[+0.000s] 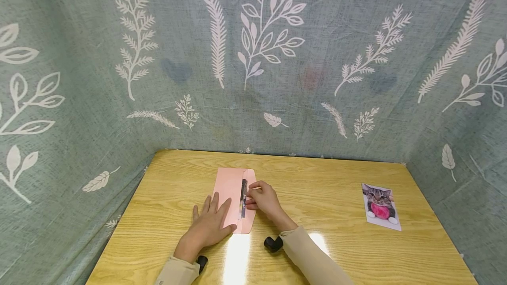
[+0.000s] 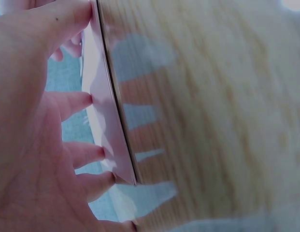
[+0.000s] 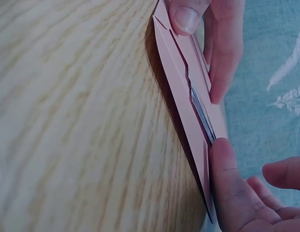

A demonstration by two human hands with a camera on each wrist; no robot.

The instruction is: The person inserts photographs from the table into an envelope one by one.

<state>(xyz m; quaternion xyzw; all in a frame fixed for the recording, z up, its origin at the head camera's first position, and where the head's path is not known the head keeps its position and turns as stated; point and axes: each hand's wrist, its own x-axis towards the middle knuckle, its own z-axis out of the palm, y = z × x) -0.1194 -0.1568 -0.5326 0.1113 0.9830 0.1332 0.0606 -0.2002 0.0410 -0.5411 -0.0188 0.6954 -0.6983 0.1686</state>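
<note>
A pink envelope (image 1: 228,183) lies on the table with its flap side to the right. A dark printed sheet, perhaps a photo (image 1: 242,191), shows as a narrow strip inside the envelope's opening; the rest is hidden. My left hand (image 1: 211,223) rests on the envelope's left part with fingers spread. At the opening is my right hand (image 1: 266,199). The right wrist view shows one fairly straight right finger (image 3: 222,154) touching the envelope beside the strip (image 3: 200,113), while the other fingers stay apart from it. The left thumb (image 3: 186,20) presses on the envelope's near end.
A cat photo (image 1: 381,208) with a pink round object in it lies at the table's right. The wooden table (image 1: 317,188) is glossy and reflects light near the front. Behind it hangs a leaf-patterned grey-green curtain (image 1: 222,113).
</note>
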